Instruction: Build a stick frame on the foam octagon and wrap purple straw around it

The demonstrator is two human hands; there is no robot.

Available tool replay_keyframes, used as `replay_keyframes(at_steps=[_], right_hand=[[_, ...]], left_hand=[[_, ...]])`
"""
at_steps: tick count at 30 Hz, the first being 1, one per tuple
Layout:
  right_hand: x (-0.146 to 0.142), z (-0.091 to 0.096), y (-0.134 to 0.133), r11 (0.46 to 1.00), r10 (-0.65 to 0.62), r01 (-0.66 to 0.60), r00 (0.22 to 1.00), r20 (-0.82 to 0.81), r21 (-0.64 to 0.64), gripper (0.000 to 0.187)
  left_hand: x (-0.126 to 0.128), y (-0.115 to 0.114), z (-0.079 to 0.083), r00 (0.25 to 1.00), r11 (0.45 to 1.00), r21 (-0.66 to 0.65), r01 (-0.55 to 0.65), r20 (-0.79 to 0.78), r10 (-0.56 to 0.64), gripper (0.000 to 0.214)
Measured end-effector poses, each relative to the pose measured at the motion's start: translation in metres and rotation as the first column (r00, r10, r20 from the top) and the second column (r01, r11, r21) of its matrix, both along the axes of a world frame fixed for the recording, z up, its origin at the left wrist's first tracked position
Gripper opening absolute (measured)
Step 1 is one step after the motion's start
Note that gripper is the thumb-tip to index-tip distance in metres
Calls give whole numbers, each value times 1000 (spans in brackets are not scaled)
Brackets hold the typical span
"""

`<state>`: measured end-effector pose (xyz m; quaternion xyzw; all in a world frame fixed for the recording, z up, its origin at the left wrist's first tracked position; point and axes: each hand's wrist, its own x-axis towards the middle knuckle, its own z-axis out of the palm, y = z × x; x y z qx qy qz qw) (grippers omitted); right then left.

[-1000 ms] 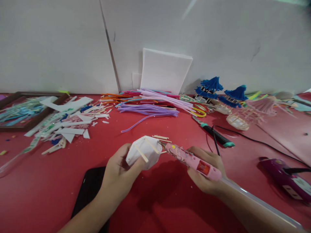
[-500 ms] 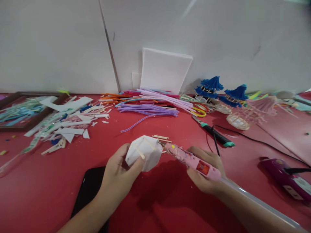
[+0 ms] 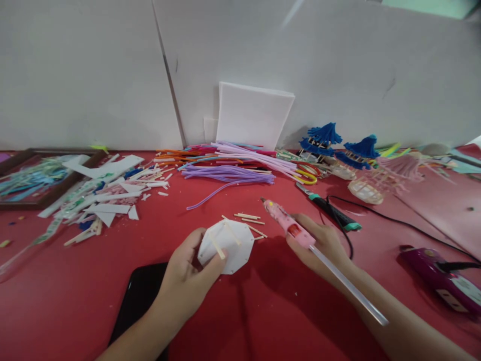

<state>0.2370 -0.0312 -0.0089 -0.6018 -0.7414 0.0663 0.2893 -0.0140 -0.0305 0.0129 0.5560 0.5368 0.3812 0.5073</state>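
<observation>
Pinched between the thumb and fingers of my left hand [image 3: 195,268] is a white many-sided paper disc [image 3: 235,255], tilted toward me. Two pale wooden sticks lie across its face, one of them under my thumb. Small dots mark its corners. My right hand [image 3: 319,245] grips a pink hot glue gun [image 3: 280,215], its nozzle pointing up and left, apart from the disc. A long clear glue stick [image 3: 349,286] juts from the gun's rear. Several short wooden sticks [image 3: 253,223] lie on the red table just beyond the disc.
Purple pipe cleaners [image 3: 229,174] and a stack of white paper [image 3: 253,115] are at the back. Paper scraps [image 3: 108,195] lie left, near a black phone [image 3: 139,296]. To the right are a utility knife [image 3: 334,210], small blue-roofed models [image 3: 323,138] and a purple power strip [image 3: 439,276] with a black cable.
The glue gun has pulled away from the disc's right edge, its nozzle now higher and further off. My left hand and the disc have shifted slightly down, the disc facing me more.
</observation>
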Motion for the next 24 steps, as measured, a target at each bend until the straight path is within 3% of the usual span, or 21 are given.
replay_keyframes(at_steps=[2, 5, 8, 13, 16, 19, 21, 24], right_hand=[[16, -3, 11, 997, 38, -29, 992, 122, -74, 20], [41, -9, 27, 991, 127, -110, 957, 260, -80, 46], [60, -12, 38, 978, 177, -130, 929, 326, -161, 51], [71, -12, 47, 994, 71, -31, 902, 426, -100, 60], [63, -4, 45, 1000, -4, 5, 900, 436, -2, 61], [41, 11, 40, 997, -9, -21, 923, 384, 74, 48], [21, 23, 36, 994, 92, -107, 932, 351, 24, 33], [-8, 35, 34, 952, 295, -250, 903, 313, -176, 23]], left_hand=[[1, 0, 1, 998, 998, -47, 46, -29, -47, 18], [2, -1, 1, 984, 987, -58, 150, -88, -155, 27], [2, -5, -1, 954, 967, -35, 253, -155, -255, 41], [2, -11, -4, 902, 950, -11, 311, -310, -299, 54], [0, -14, -3, 857, 946, 65, 317, -447, -257, 54], [-1, -15, -2, 794, 931, 119, 346, -566, -222, 56], [-2, -16, -1, 750, 916, 139, 376, -627, -213, 59], [-4, -15, 1, 694, 888, 189, 420, -698, -180, 60]])
